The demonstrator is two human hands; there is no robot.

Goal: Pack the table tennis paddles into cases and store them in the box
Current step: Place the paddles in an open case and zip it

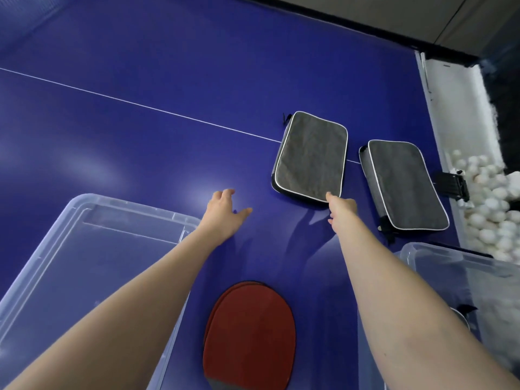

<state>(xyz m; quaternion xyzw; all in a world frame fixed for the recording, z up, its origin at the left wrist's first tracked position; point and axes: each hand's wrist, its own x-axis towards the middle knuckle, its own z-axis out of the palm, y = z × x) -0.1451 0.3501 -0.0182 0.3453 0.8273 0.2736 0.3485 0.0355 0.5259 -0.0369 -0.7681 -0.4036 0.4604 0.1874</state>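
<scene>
The left hand [225,212] hovers open, fingers spread, above the table [140,136]. The right hand [342,209] touches the near corner of a grey case [311,157]; I cannot tell whether it grips. A second case [402,187] lies by the right edge, red paddles [249,333] at the near edge, and a clear box [450,266] at the near right corner.

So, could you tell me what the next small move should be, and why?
Probably pinch the near corner of the grey case that the right hand touches and draw it toward the red paddles; the left hand is open and free to help.
</scene>
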